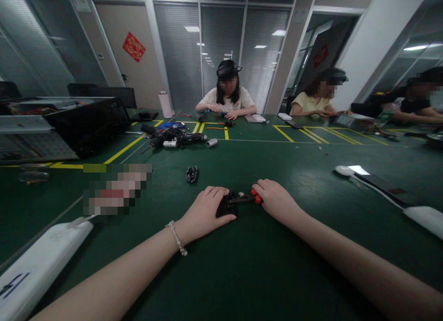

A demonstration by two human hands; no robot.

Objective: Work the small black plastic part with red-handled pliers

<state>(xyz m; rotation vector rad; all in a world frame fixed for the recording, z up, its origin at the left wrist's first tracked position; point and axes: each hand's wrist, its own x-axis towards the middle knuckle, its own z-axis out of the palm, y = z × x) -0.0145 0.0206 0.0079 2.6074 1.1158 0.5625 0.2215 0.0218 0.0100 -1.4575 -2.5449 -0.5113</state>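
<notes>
My left hand [206,209] is curled over a small black part [226,205] and presses it onto the green table mat [242,265]. My right hand [275,200] is closed round the red handles of a pair of pliers [247,199], whose dark jaws reach left onto the black part. A bead bracelet [177,239] sits on my left wrist. Another small black piece [192,174] lies alone a little beyond my left hand.
A white device [38,265] lies at the near left, a white lamp-like arm and dark slab [387,189] at the right. Black tools and cylinders [176,137] are heaped mid-table, a black case [90,122] at far left. Three people work at the far side.
</notes>
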